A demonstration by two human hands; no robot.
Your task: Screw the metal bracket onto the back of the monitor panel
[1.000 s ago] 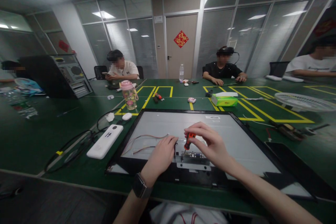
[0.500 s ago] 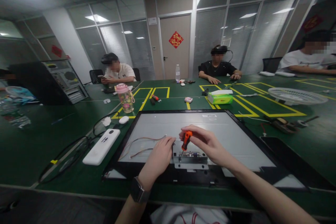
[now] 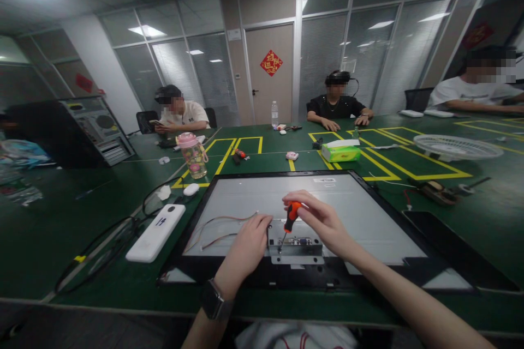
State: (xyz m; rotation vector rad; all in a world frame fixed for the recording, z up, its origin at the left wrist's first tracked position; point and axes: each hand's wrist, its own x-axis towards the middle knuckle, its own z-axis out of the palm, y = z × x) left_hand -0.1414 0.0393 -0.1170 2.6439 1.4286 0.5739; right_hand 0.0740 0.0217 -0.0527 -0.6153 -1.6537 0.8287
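A flat display panel (image 3: 347, 212) with a grey back and black frame lies on the table in front of me. A metal bracket (image 3: 297, 259) with a circuit board sits near its front edge. In my right hand (image 3: 321, 218) is an orange and black screwdriver (image 3: 292, 215), tilted, its tip down at the bracket's left part. My left hand (image 3: 251, 240) is closed at the bracket's left edge, its fingertips against it. Thin wires (image 3: 223, 218) run over the panel left of that hand. What lies under the left fingers is hidden.
To the left are a white power bank (image 3: 155, 233), a black cable (image 3: 96, 237) and a pink-lidded bottle (image 3: 192, 155). A green tissue pack (image 3: 340, 151) stands beyond the panel. A dark flat panel (image 3: 454, 248) lies to the right. Several people sit around the table.
The whole view has shifted slightly. Both hands stay at the bracket, and the screwdriver keeps nearly the same tilt with its tip in the same place.
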